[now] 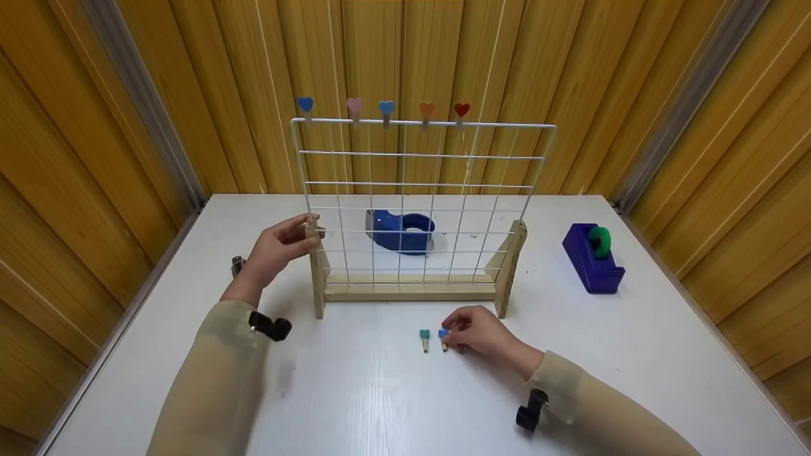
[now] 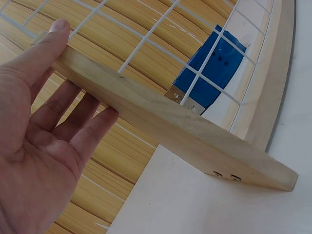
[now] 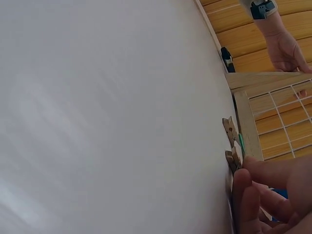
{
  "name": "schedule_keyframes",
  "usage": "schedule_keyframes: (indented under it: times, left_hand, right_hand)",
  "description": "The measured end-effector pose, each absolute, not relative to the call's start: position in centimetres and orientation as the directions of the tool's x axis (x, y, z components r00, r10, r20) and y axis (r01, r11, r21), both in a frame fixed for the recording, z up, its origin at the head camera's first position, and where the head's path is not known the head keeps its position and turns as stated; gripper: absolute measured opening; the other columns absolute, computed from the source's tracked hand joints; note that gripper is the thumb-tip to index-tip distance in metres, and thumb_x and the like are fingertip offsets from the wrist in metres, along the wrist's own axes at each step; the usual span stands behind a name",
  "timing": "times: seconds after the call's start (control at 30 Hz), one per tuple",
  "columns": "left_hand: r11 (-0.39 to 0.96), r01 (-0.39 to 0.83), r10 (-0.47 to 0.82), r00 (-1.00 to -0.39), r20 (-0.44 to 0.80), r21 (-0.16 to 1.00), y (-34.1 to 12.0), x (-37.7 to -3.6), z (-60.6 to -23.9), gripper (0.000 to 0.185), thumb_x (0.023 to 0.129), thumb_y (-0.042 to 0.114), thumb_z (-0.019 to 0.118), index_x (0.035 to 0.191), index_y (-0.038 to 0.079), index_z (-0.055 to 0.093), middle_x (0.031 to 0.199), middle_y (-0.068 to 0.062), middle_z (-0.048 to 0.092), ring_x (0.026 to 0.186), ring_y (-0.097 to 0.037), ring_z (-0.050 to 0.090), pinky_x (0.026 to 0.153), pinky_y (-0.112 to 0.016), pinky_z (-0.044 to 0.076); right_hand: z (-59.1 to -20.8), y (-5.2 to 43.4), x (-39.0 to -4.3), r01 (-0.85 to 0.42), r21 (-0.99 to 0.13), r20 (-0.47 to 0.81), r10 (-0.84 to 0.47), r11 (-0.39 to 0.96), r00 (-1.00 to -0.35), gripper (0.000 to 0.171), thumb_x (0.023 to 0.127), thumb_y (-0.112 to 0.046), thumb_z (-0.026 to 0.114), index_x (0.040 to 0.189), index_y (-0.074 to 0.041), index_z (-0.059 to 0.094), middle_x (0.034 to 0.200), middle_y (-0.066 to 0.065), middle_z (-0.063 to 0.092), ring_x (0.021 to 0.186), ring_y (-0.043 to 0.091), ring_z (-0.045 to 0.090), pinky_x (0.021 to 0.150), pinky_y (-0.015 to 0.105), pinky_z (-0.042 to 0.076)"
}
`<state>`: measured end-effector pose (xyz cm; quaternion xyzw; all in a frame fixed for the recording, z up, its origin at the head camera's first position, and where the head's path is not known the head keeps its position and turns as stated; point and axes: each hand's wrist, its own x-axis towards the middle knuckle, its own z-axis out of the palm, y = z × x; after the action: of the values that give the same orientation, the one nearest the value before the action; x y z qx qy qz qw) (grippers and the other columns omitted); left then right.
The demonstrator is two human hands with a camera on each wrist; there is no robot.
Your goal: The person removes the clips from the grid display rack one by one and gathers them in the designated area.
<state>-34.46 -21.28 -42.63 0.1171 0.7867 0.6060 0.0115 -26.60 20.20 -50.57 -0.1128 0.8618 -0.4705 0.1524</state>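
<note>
A white wire grid [image 1: 418,185] stands in a wooden frame on the table. My left hand [image 1: 279,246] grips the top of the frame's left wooden post [image 2: 161,109], thumb on one face and fingers on the other. Low in front of the frame, my right hand [image 1: 485,332] pinches a small wooden clothespin with a blue heart [image 1: 443,333] at its heart end. Just left of it lies another clothespin with a green heart [image 1: 424,334]. Several heart clothespins, among them a pink one [image 1: 355,105] and a red one [image 1: 462,110], sit along the grid's top wire.
Behind the grid is a blue tape dispenser [image 1: 399,233]. A purple tape dispenser [image 1: 592,263] with a green roll stands at the right. Beside the left forearm lies a small dark object [image 1: 237,265]. Wood-patterned walls [image 1: 431,57] enclose the white table [image 1: 355,392].
</note>
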Motion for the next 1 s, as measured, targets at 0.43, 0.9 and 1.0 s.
schedule_keyframes:
  times: [0.43,0.9,1.0]
  left_hand:
    - [0.240,0.166,0.188,-0.975,0.122,0.956,-21.2,-34.5,-42.5,0.058,0.095,0.032,0.076,0.148,0.023,0.056,0.137,-0.011,0.068,0.118,-0.012,0.065,0.106,-0.032,0.055]
    - [0.220,0.140,0.186,-0.978,0.100,0.965,-21.2,-34.6,-42.6,0.058,0.095,0.030,0.076,0.149,0.023,0.055,0.141,-0.013,0.066,0.119,-0.011,0.065,0.105,-0.029,0.055]
    - [0.220,0.131,0.187,-0.978,0.090,0.967,-21.2,-34.7,-42.6,0.058,0.095,0.029,0.075,0.149,0.024,0.055,0.142,-0.012,0.066,0.121,-0.012,0.065,0.108,-0.033,0.053]
  right_hand:
    - [-47.6,21.2,-26.8,-0.065,-0.853,-0.132,-0.335,0.517,-0.933,0.032,0.090,-0.012,0.078,0.117,0.004,0.070,0.092,0.009,0.070,0.075,0.013,0.069,0.071,0.031,0.060]
    - [-40.7,21.9,-26.7,-0.148,-0.843,-0.027,-0.315,0.518,-0.949,0.033,0.093,-0.019,0.077,0.121,-0.003,0.071,0.103,0.011,0.071,0.084,0.017,0.068,0.076,0.025,0.058]
    - [-39.1,22.1,-26.7,-0.180,-0.844,0.012,-0.317,0.505,-0.948,0.032,0.093,-0.018,0.077,0.121,-0.004,0.071,0.105,0.012,0.072,0.086,0.017,0.068,0.077,0.024,0.059]
